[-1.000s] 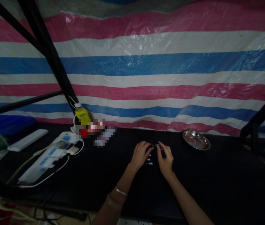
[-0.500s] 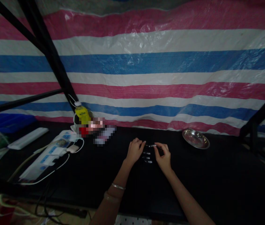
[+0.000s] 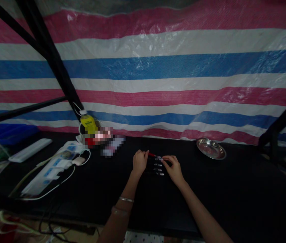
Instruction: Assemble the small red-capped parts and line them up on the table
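Right fingers (image 3: 167,158) moved left beside shiny cylinders (image 3: 159,169).

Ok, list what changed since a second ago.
The left hand moved left, away from the right hand, which shifted slightly left. A red pen-like item, mostly hidden before, now shows between them; their grip on it is too small to tell. The metal plate, yellow bottle and power strip stayed put.
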